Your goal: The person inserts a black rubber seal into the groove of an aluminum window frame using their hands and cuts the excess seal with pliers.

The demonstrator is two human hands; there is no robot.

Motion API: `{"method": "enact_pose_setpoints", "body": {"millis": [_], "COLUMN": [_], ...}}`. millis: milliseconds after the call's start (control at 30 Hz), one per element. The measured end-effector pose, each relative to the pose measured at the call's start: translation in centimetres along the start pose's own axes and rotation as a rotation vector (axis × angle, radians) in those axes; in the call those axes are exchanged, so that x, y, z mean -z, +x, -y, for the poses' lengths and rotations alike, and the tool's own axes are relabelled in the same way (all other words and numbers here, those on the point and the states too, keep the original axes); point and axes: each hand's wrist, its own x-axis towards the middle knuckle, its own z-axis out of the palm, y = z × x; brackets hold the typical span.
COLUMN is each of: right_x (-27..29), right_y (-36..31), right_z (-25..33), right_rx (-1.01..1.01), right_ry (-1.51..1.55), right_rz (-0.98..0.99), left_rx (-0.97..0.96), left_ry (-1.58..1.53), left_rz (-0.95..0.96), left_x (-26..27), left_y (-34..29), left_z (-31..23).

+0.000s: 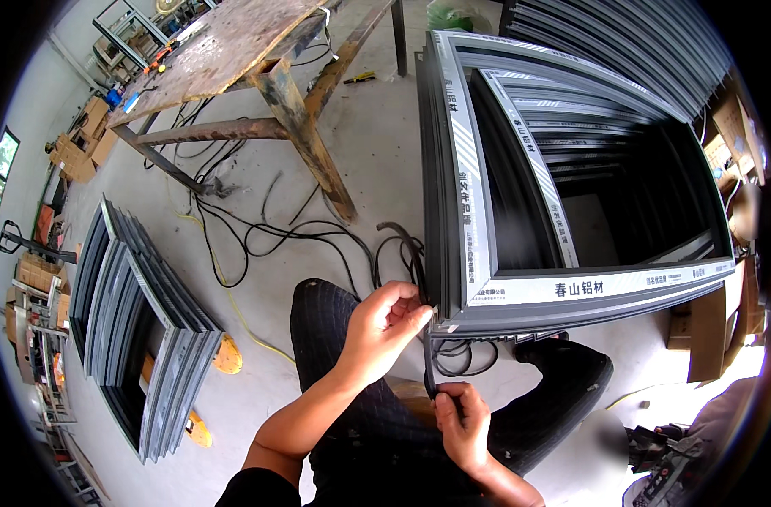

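Note:
A tall stack of dark grey window frames (478, 198) with white protective film stands in front of me, to the right. My left hand (384, 331) is closed at the stack's near left corner, thumb and forefinger pinching a black rubber strip at the frame's edge. From there the strip (429, 359) hangs down to my right hand (463, 427), which grips it lower, between my knees. Another length of dark strip (398, 228) curves up beside the stack's left side. Exactly how the strip meets the frame is hidden behind my left fingers.
A second stack of grey frames (153, 325) rests at the left on yellow-orange supports (227, 355). Ahead is a worn workbench (225, 42) with rusty legs. Black cables (276, 232) lie looped across the floor. Long grey profiles (631, 42) and cardboard (708, 334) are at the right.

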Motion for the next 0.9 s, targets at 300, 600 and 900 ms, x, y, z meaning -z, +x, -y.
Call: {"method": "enact_pose_setpoints", "body": {"millis": [300,600,900], "right_x": [-0.1,-0.2,1.1], "right_y": [-0.3,0.5,-0.9], "right_z": [0.4,0.1,1.1], "right_rx": [-0.044,-0.092,-0.087], "right_ry": [0.060,0.086,0.056], "right_rz": [0.033,0.101,0.099], "left_rx": [-0.033,0.352,0.356], "left_ry": [0.177,-0.122,-0.096], "left_rz": [0.055,0.270,0.274], "left_x": [0.2,1.4,0.7], "left_y": [1.1,1.7,-0.2], "left_z": [0.3,-0.5,-0.2]}}
